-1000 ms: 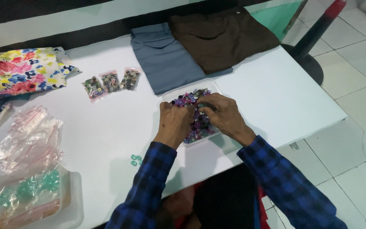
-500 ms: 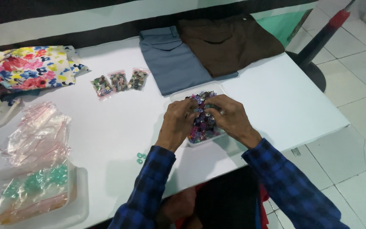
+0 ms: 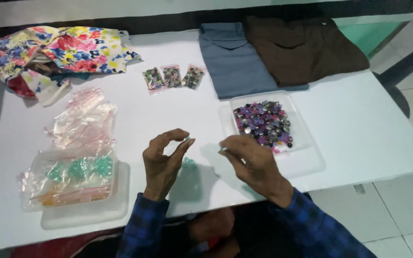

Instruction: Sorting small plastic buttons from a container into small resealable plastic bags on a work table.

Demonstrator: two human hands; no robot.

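My left hand (image 3: 163, 160) is raised above the white table (image 3: 359, 124), pinching a small green button between thumb and forefinger. My right hand (image 3: 252, 160) hovers beside it, also pinching a small green button at its fingertips. A few green buttons (image 3: 189, 163) lie on the table between the hands. Just beyond my right hand stands a clear plastic tray (image 3: 302, 129) heaped with purple, pink and silver buttons (image 3: 264, 124).
Three small zip bags of buttons (image 3: 173, 77) lie in a row at the back. A pile of empty zip bags (image 3: 84, 119) and a clear box of green and orange filled bags (image 3: 72, 177) sit left. Floral cloth (image 3: 58, 50), grey cloth (image 3: 235, 59) and brown cloth (image 3: 302, 48) lie behind.
Both hands have left the button tray and drawn back toward me, each now pinching a green button over the bare table. The camera has shifted its view to the right.
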